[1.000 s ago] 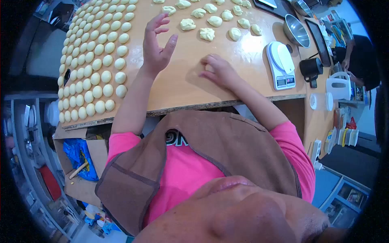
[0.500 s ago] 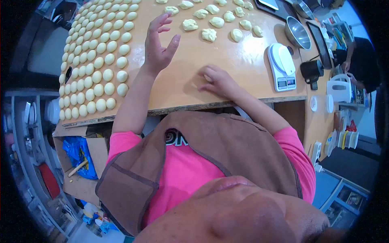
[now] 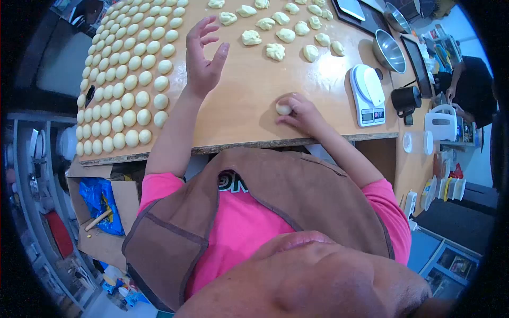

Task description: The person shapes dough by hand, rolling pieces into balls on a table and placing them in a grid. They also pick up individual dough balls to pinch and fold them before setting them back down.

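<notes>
My left hand (image 3: 205,61) is raised over the wooden table (image 3: 233,100), palm up and fingers apart, with nothing in it. On the tabletop my right hand (image 3: 299,114) curls its fingers round a small pale dough ball (image 3: 283,108), part of which shows between thumb and fingers. Rows of smooth round dough balls (image 3: 129,117) cover the left part of the table. Rough, uneven dough pieces (image 3: 275,52) lie scattered across the far middle.
A white kitchen scale (image 3: 367,95) stands at the right, near a steel bowl (image 3: 389,51) and a black mug (image 3: 406,99). Another person (image 3: 471,90) is at the far right. A box with a blue bag (image 3: 101,204) sits below the table's left edge.
My right hand has moved slightly right and towards the table's near edge, and more of its dough ball shows. My left hand stays raised with fingers apart, hardly shifted.
</notes>
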A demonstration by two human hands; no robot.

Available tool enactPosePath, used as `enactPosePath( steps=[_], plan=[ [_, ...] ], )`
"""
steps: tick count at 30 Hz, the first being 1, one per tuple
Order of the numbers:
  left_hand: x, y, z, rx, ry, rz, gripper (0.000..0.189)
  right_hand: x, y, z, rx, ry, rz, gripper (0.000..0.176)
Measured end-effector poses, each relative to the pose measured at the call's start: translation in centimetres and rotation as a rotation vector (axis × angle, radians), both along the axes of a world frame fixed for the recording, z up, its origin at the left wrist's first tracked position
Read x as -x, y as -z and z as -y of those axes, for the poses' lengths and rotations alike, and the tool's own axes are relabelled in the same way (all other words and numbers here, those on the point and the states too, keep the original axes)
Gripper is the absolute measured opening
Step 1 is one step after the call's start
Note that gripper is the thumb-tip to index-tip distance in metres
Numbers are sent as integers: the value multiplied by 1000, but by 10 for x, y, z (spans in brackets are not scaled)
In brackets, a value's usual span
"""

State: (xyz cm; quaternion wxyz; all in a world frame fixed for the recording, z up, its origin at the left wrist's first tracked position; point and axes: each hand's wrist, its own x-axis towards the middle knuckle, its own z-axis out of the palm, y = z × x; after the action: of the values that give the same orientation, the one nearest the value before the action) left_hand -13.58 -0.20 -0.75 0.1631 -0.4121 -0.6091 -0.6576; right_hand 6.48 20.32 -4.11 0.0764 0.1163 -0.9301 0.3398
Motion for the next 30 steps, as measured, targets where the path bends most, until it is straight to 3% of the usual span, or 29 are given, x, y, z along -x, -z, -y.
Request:
enactPosePath(
  steps=[3,7,9,13,15,19,21,25,26,30],
  plan=[
    [-5,2,-3,64,26,1,58,25,-8,13,-18,98,35,40],
    [-3,3,-2,141,-2,-127,58,22,-6,35,35,-32,80,42],
    [0,3,2,84,-26,-38,57,8,1,19,36,-86,48,45],
    [0,1,0,-29,5,83,57,9,0,2,11,72,94,47],
    [-5,2,-4,63,8,29,57,30,0,19,11,86,-20,46],
    [-11,2,-7,116,25,-91,56,13,-9,43,-25,29,16,52],
    [-18,-8,-6,38,27,-13,55,-18,-17,43,-50,34,7,53],
    [-35,-32,-5,-26,137,110,55,-43,-38,30,-82,254,276,55],
    [-46,-38,-7,-7,228,238,51,-44,-40,28,-64,339,369,57],
    [-85,-31,-12,-16,485,618,51,-30,-56,23,111,340,242,60]
  ],
)
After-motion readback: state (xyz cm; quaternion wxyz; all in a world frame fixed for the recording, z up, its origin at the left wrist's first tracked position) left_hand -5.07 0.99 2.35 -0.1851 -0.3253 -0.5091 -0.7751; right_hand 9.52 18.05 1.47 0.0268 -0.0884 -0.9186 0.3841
